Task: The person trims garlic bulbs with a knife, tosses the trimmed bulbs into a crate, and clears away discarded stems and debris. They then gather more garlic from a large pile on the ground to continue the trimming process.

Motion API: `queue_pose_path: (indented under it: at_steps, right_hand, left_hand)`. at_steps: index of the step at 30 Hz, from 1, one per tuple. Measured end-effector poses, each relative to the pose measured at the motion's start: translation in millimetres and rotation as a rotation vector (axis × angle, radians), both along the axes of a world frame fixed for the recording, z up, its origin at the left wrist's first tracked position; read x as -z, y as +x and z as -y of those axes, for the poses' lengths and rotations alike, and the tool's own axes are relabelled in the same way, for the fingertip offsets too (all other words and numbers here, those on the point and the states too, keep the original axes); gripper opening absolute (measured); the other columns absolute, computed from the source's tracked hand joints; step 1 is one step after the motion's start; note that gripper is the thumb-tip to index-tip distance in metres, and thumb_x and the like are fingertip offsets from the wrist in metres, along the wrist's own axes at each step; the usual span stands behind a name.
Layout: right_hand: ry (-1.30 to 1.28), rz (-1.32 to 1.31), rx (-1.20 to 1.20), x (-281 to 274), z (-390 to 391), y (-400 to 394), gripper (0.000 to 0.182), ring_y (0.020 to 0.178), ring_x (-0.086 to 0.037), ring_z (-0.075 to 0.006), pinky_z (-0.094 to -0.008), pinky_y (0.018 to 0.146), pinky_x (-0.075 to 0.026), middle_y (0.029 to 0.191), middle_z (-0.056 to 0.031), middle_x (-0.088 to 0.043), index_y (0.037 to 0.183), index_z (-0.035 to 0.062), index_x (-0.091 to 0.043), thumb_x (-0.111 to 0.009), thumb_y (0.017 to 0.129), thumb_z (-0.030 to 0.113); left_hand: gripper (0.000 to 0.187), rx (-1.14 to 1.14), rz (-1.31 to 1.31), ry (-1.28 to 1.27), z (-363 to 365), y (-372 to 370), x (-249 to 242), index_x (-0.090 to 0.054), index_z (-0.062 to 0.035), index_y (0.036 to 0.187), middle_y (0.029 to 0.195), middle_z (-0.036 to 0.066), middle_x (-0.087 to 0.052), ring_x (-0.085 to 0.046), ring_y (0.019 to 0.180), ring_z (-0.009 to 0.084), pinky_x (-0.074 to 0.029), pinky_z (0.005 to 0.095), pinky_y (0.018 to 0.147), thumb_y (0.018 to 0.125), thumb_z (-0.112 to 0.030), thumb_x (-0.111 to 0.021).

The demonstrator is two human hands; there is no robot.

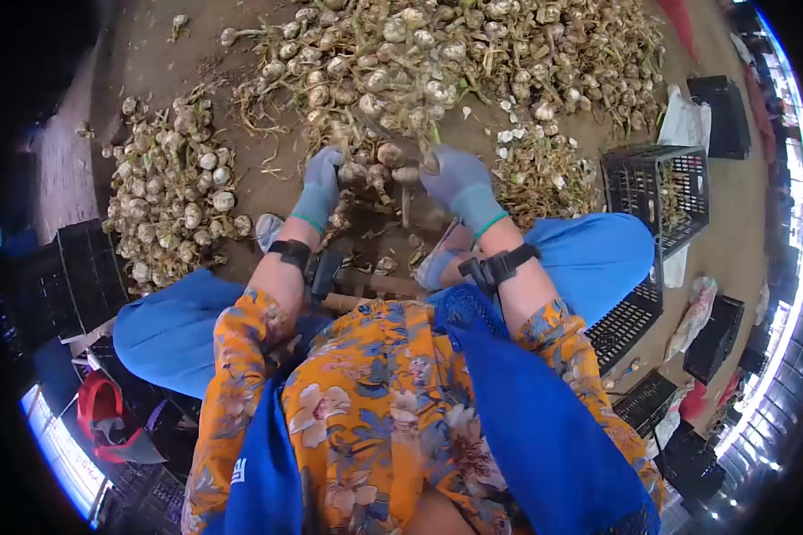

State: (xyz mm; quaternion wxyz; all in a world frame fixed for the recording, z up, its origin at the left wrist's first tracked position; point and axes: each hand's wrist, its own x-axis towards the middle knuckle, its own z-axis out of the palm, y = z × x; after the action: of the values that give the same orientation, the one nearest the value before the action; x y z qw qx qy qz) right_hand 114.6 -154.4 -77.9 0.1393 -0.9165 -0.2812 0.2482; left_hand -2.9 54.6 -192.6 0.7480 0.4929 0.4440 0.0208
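My left hand [321,183], in a grey-blue glove with a green cuff, is closed at the left side of a small cluster of garlic bulbs [389,155] with dry stems. Opposite it, my right hand [459,183] is gloved alike, its fingers curled at the cluster's right side. I cannot tell what the right fingers grip. The cluster hangs between both hands, in front of the large heap of garlic [375,71], and is partly blurred. Both wrists wear black straps.
A smaller pile of trimmed garlic bulbs [169,192] lies at the left. Dry stem scraps [544,174] are heaped at the right, beside a black plastic crate [656,192]. More dark crates [718,111] stand farther right. My blue-clad knees flank the work area.
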Motion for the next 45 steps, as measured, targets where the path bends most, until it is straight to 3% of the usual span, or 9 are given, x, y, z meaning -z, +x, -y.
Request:
queue_pose_path:
  at_steps: [4,16,18,26,32,36,40,41,45]
  right_hand:
    - [-0.089,-0.075,-0.091,-17.0,-22.0,-6.2,0.031,0.093,-0.064,-0.0338,-0.0437,0.081,-0.051,0.099,-0.0131,-0.068,0.103,0.0150,-0.061,-0.060,0.080,0.036]
    - [-0.159,-0.185,-0.123,1.2,-1.0,11.4,0.037,0.079,-0.064,-0.0308,-0.0403,0.072,-0.050,0.087,-0.0089,-0.068,0.109,0.0134,-0.061,-0.064,0.082,0.038]
    - [0.732,-0.467,-0.072,-43.6,1.6,-23.1,0.030,0.069,-0.061,-0.0172,-0.0318,0.061,-0.049,0.079,-0.0008,-0.064,0.104,0.0082,-0.065,-0.065,0.086,0.032]
    - [1.212,-0.367,0.041,-16.3,6.4,-46.7,0.023,0.084,-0.059,-0.0107,-0.0266,0.074,-0.048,0.088,-0.0028,-0.066,0.099,-0.0009,-0.065,-0.052,0.093,0.017]
    - [0.896,-0.872,0.440,11.5,-5.1,-52.6,0.022,0.068,-0.053,-0.0154,-0.0317,0.066,-0.046,0.079,-0.0112,-0.066,0.092,0.0025,-0.064,-0.053,0.090,0.022]
    - [0.593,-0.028,0.028,-42.7,1.4,-44.5,0.022,0.068,-0.063,-0.0312,-0.0384,0.062,-0.049,0.078,-0.0153,-0.066,0.090,0.0096,-0.062,-0.065,0.080,0.029]
    - [0.310,0.198,-0.299,-87.3,4.4,-59.2,0.022,0.076,-0.066,-0.0322,-0.0433,0.066,-0.052,0.079,-0.0129,-0.066,0.093,0.0106,-0.057,-0.064,0.077,0.025]
    - [0.329,0.222,-0.314,-88.4,5.0,-64.0,0.018,0.074,-0.064,-0.0337,-0.0437,0.064,-0.050,0.077,-0.0135,-0.064,0.089,0.0099,-0.056,-0.062,0.076,0.021]
    - [0.275,0.227,-0.302,-82.2,1.3,-66.0,0.016,0.073,-0.063,-0.0359,-0.0443,0.062,-0.049,0.076,-0.0137,-0.063,0.087,0.0089,-0.055,-0.061,0.075,0.018]
  left_hand:
    - [0.016,-0.148,0.283,-0.418,19.4,-18.0,-76.9,-0.065,-0.0063,0.097,0.088,0.002,-0.063,-0.060,0.077,0.0146,-0.049,0.0304,0.069,0.089,-0.014,-0.052]
    - [0.025,0.464,0.404,0.393,26.3,-38.4,-136.4,-0.061,0.0026,0.110,0.094,0.006,-0.062,-0.055,0.081,0.0119,-0.048,0.0272,0.074,0.090,-0.009,-0.053]
    - [0.024,0.451,0.397,0.397,39.7,-40.2,-141.8,-0.061,0.0027,0.107,0.093,0.005,-0.062,-0.055,0.080,0.0116,-0.049,0.0266,0.073,0.090,-0.011,-0.053]
    - [0.064,0.569,0.388,0.457,62.8,-36.1,-187.5,-0.047,-0.0027,0.126,0.111,0.003,-0.055,-0.054,0.093,0.0097,-0.047,0.0252,0.081,0.071,-0.011,-0.079]
    - [0.063,0.366,0.386,0.179,61.6,-39.0,-192.8,-0.051,-0.0048,0.127,0.110,0.002,-0.057,-0.055,0.096,0.0081,-0.048,0.0224,0.079,0.070,-0.010,-0.076]
    - [0.056,0.408,0.251,0.421,44.6,-42.7,-188.0,-0.056,-0.0018,0.117,0.105,0.006,-0.062,-0.056,0.097,0.0105,-0.048,0.0270,0.086,0.067,-0.015,-0.078]
    - [0.049,0.747,0.598,1.699,25.6,-41.7,-169.2,-0.059,-0.0046,0.112,0.111,0.006,-0.060,-0.058,0.095,0.0145,-0.048,0.0292,0.083,0.067,-0.009,-0.077]
    - [0.056,0.534,0.310,0.876,34.9,-45.5,-171.4,-0.058,-0.0060,0.112,0.112,0.007,-0.058,-0.057,0.099,0.0180,-0.047,0.0313,0.089,0.061,-0.010,-0.081]
    - [0.065,0.607,0.288,1.028,33.6,-46.9,-165.1,-0.053,-0.0066,0.115,0.109,0.010,-0.059,-0.061,0.097,0.0276,-0.049,0.0345,0.085,0.060,-0.022,-0.085]
